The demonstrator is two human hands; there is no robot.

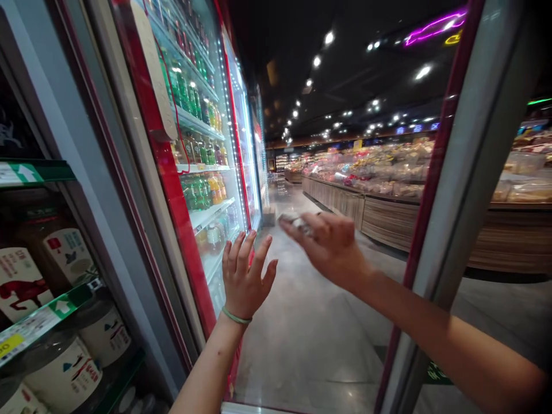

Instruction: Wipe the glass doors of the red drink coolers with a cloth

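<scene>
My left hand (246,279) is raised in front of the glass door pane (310,345), fingers spread and nothing in them. Whether its palm touches the glass I cannot tell. A thin green band (236,315) circles that wrist. To its right and slightly higher, my right hand (330,244) is closed, with its fingers bent and blurred by motion. Between them shows a small crumpled greyish-white cloth (303,225), partly hidden. The right forearm crosses in front of the red-edged door frame (444,184).
At left, shelves with green price rails (43,316) hold labelled jars (64,368) and a brown-filled bottle (66,253). Beyond the glass stands a red-framed drinks cooler (172,195) with several rows of bottles. Wood-sided display counters (388,221) line the aisle at right.
</scene>
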